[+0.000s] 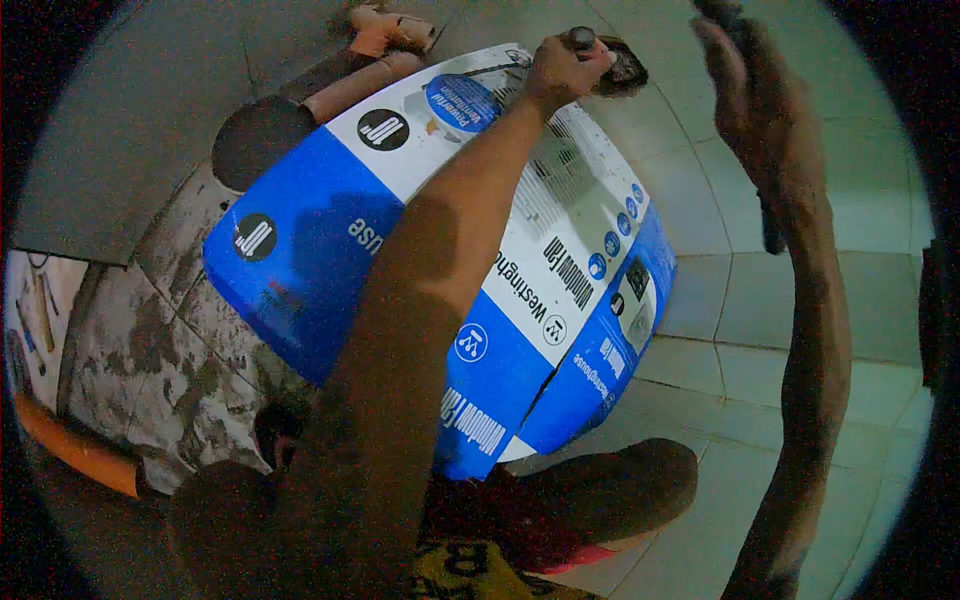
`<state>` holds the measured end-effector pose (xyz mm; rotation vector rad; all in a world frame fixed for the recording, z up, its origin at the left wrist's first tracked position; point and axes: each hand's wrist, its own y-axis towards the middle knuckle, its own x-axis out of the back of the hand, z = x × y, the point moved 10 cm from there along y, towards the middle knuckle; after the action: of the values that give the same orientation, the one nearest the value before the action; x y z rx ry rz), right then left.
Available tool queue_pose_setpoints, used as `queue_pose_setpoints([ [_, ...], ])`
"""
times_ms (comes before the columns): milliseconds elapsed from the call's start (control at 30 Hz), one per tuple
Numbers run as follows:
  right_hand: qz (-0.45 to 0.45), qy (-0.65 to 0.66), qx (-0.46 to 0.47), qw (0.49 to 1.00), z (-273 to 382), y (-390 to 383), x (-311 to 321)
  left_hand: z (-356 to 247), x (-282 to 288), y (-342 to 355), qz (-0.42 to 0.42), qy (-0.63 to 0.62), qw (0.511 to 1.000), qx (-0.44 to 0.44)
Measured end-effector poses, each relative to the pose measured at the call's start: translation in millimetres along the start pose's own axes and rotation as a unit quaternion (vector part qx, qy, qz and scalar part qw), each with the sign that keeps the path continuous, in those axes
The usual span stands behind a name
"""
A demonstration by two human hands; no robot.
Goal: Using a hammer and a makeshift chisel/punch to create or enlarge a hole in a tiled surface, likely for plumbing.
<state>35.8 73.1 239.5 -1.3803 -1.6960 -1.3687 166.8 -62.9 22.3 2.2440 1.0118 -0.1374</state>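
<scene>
A flattened blue and white cardboard fan box (540,400) lies in front of me, with grey dirt smears on its far part. My left arm reaches across it. At its far edge, my left hand (565,75) is closed around a dark, round-ended thing (580,40), whose kind I cannot make out. Just right of those fingers is a dark, rough clump (625,72); whether it belongs to the held thing is unclear. Raised at the upper right, apart from the box, my right hand (765,95) closes on a dark thing (722,10) cut off by the picture's edge.
Orange pipe pieces (385,32) lie beyond the box at the far left, beside a dark round shape (262,142). Grey-smeared tiles (130,350) border the box's left side. Another orange pipe (80,450) is at lower left. Pale tiles (690,290) extend along the right.
</scene>
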Motion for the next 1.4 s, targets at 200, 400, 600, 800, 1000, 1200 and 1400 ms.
queue_pose_setpoints([
  [200,0.139,-0.05,-0.007,0.989,2,-11,-43,-5,5,-11,-0.013,-0.021,0.999,0.037],
  [400,0.036,0.012,-0.019,0.999,-18,-20,-5,-39,11,-1,-0.033,0.178,0.979,-0.095],
  [600,-0.003,0.005,-0.012,1.0,16,-13,37,-57,20,-9,-0.045,0.102,0.988,-0.107],
  [800,-0.194,-0.074,0.002,0.978,32,-15,67,-38,7,1,-0.032,0.071,0.997,-0.001],
  [1000,0.171,-0.122,-0.108,0.972,-76,-25,-62,-50,3,2,-0.021,0.311,0.908,-0.28],
  [1200,-0.038,0.01,-0.039,0.998,-32,-8,15,-52,-22,-10,-0.114,0.446,0.742,-0.487],
  [1400,-0.077,0.112,-0.136,0.981,-2,-2,43,31,-6,50,0.049,0.329,0.93,-0.159],
])
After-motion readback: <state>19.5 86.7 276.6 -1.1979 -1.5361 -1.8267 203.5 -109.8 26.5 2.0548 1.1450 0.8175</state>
